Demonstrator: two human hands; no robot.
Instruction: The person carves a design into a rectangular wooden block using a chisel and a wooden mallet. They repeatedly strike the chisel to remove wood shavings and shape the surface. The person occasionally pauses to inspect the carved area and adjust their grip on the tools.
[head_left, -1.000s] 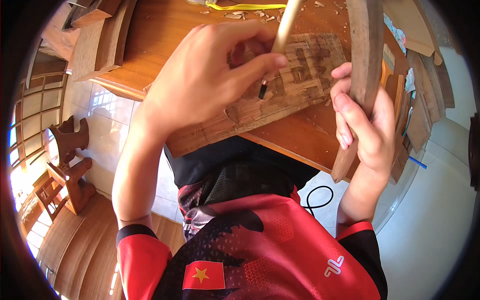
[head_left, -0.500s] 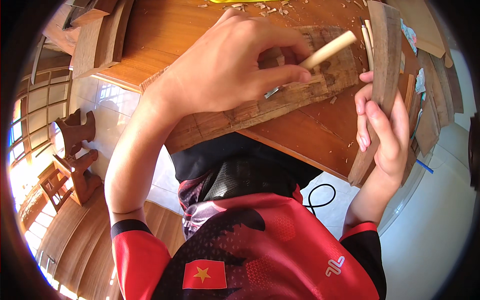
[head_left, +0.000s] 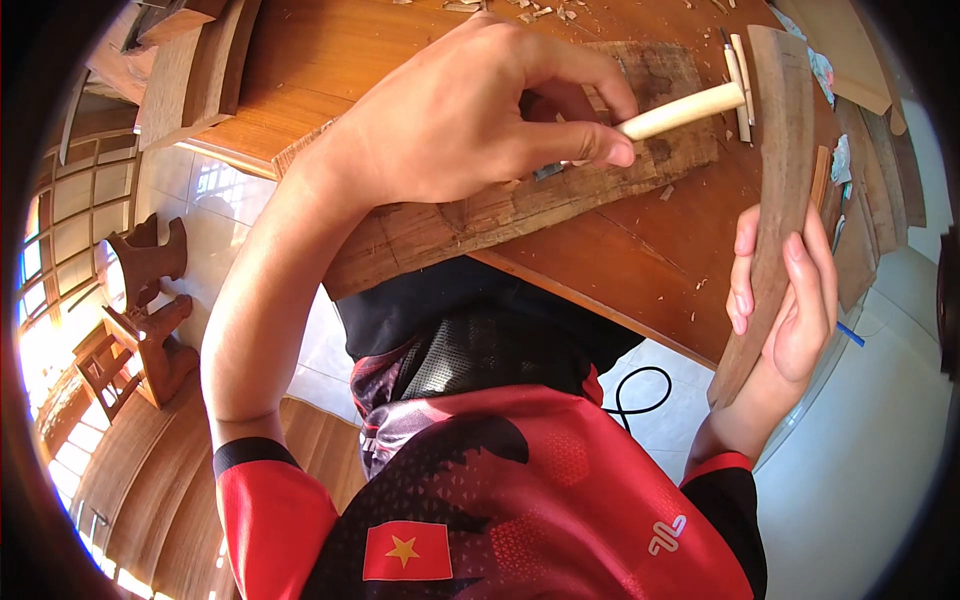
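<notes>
My left hand (head_left: 470, 120) is closed round a chisel (head_left: 685, 113) with a pale round wooden handle. The handle points right and slightly up, and a bit of the metal blade shows under the hand against a rough brown wooden board (head_left: 430, 235). My right hand (head_left: 800, 310) grips a long, slightly curved wooden bar (head_left: 783, 130) by its lower part. The bar stands nearly upright in the picture, its upper part close beside the handle's butt end. Whether the two touch I cannot tell.
The board lies on a brown wooden table (head_left: 640, 255) with scattered wood shavings (head_left: 540, 14). Slender pale-handled tools (head_left: 742, 85) lie behind the bar. Dark wooden pieces (head_left: 195, 85) stand at the far left, more wood strips (head_left: 885, 180) at the right. A black cable (head_left: 640, 372) loops below the table edge.
My right hand and the bar have shifted right and a little toward me. The chisel's handle has moved right and tipped slightly lower, with my left hand still round it.
</notes>
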